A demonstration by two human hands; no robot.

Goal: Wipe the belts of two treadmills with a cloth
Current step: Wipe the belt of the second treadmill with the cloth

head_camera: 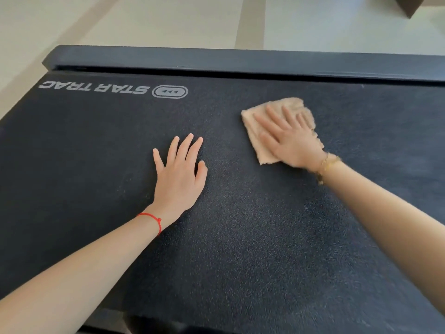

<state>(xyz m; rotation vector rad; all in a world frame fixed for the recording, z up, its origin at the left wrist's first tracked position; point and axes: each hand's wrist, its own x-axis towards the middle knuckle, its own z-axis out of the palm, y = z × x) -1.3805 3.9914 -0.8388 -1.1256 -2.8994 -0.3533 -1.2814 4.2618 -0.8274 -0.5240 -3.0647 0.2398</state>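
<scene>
The right hand (287, 138) lies flat with spread, straight fingers on a beige cloth (255, 127), pressing it down on the treadmill belt (240, 237) toward two o'clock of the view; the hand and cloth are blurred, which suggests a stroke under way. The left hand (179, 174) rests palm-down with straight fingers on the bare belt near the middle of the view, well apart from the cloth at its nine o'clock side, and holds nothing. It looks like a brace for the leaning body.

The likeliest trouble, as I judge it: nothing pinches the cloth, so it is only trapped under the palm, and the grainy belt could drag a corner, bunch it, and let the hand slide off onto bare rubber. The belt itself might creep under the weight of both hands, if it runs free. Strokes kept near two o'clock would leave the logo (115, 89) area at eleven o'clock unwiped. Only one treadmill shows, so the second belt is presumably not yet in reach.

The belt is dark, pebbled and matte, faintly speckled. A smooth dark rail (240, 60) borders it at twelve o'clock, with a narrow gap between the two. Beyond lies a pale floor (144, 20) crossed by darker bands, and a brown object (409, 4), cut off by the frame, sits at one o'clock
</scene>
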